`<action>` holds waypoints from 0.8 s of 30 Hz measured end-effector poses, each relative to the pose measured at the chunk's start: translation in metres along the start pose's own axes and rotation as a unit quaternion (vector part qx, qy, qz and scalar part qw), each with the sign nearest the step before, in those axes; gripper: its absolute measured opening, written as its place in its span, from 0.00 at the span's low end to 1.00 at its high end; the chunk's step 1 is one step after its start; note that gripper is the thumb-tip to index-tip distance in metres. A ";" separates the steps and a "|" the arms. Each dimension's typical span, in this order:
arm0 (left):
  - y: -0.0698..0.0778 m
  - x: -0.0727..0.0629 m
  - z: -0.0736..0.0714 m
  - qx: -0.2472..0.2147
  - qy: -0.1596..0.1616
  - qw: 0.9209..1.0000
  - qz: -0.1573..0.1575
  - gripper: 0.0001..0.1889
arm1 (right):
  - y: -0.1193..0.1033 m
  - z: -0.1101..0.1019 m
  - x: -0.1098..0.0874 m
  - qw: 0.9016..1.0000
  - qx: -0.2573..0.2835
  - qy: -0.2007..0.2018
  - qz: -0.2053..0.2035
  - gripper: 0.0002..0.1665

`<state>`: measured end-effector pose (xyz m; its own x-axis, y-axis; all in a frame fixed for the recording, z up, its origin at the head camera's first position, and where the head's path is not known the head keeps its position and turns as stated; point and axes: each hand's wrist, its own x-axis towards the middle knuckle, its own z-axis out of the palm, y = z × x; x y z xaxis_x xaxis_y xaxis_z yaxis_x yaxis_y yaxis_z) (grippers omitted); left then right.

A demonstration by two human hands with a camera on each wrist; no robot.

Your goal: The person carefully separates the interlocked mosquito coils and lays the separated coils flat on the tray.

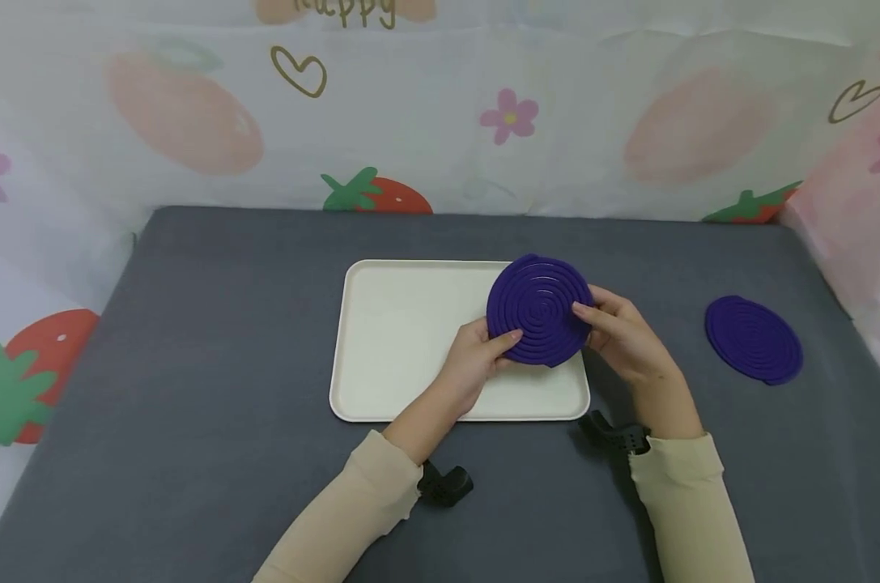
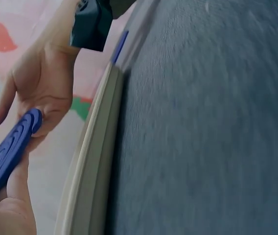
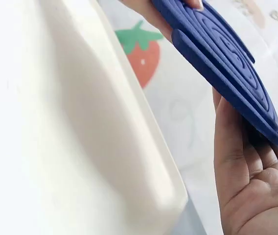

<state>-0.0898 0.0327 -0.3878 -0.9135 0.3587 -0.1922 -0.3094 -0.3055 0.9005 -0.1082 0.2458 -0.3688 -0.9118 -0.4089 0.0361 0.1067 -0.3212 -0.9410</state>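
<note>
A round purple-blue trivet point(image 1: 537, 293) with spiral ridges is held up, tilted, over the right part of a cream tray point(image 1: 396, 340). My left hand point(image 1: 470, 363) pinches its lower left edge, thumb on the ridged face and fingers behind. At the right edge is my right hand point(image 1: 625, 338). The right wrist view shows the right fingers point(image 3: 229, 142) under the trivet point(image 3: 222, 58), with the thumb standing off its face. A second trivet point(image 1: 753, 340) of the same kind lies flat on the table, right of the tray.
A dark grey cloth covers the table point(image 1: 214, 340). Behind it hangs a pale curtain point(image 1: 440, 113) printed with strawberries, flowers and hearts. Black camera mounts sit at the left wrist point(image 1: 445, 486) and the right wrist point(image 1: 614, 433), low over the table.
</note>
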 end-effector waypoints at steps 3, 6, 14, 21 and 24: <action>0.002 -0.001 -0.010 0.004 0.008 1.000 -0.003 0.18 | 0.003 0.007 0.006 1.000 -0.009 0.005 0.012 0.15; 0.004 -0.004 -0.019 0.009 0.020 1.000 -0.005 0.19 | 0.008 0.013 0.011 1.000 -0.019 0.004 0.022 0.14; 0.011 -0.014 -0.036 -0.003 0.050 0.999 0.006 0.20 | 0.018 0.031 0.024 0.999 -0.010 0.012 0.038 0.13; 0.015 -0.021 -0.044 -0.016 0.061 0.998 0.010 0.20 | 0.021 0.045 0.034 0.998 0.011 0.028 0.049 0.13; 0.015 -0.023 -0.048 -0.018 0.061 0.998 0.013 0.20 | 0.023 0.050 0.037 0.998 0.018 0.034 0.057 0.14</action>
<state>-0.0863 -0.0224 -0.3890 -0.9459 0.2411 -0.2172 -0.2929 -0.3464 0.8912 -0.1193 0.1808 -0.3725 -0.9180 -0.3854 -0.0937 0.2232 -0.3065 -0.9253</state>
